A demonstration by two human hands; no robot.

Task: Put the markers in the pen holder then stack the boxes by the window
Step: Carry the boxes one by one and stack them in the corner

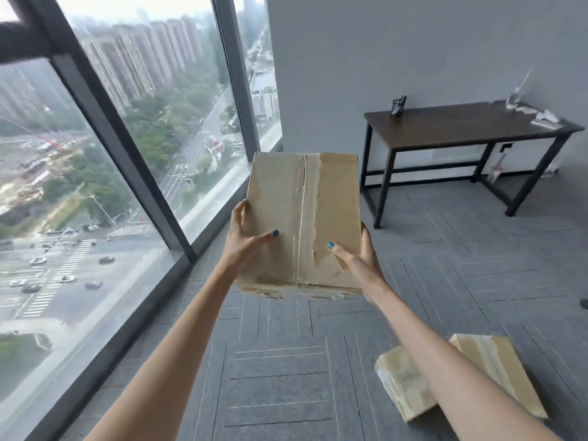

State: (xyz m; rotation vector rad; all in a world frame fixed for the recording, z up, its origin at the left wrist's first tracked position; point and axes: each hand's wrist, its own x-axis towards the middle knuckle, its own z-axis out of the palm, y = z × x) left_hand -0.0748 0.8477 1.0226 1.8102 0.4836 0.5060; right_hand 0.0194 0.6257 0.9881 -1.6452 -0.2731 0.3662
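Observation:
A taped brown cardboard box (302,211) is held up in the air in front of me, above the grey carpet and close to the window (133,148). My left hand (245,240) grips its left side with the thumb on top. My right hand (356,259) grips its right side the same way. A second cardboard box (496,361) lies on the floor at the lower right, partly behind my right forearm. On the far dark table (461,125) stands a black pen holder (398,106) with dark markers in it.
The floor-to-ceiling window runs along the left with a dark frame and a low sill. The table stands against the grey wall at the back right, with papers (541,117) at its right end. Grey carpet tiles cover the floor between.

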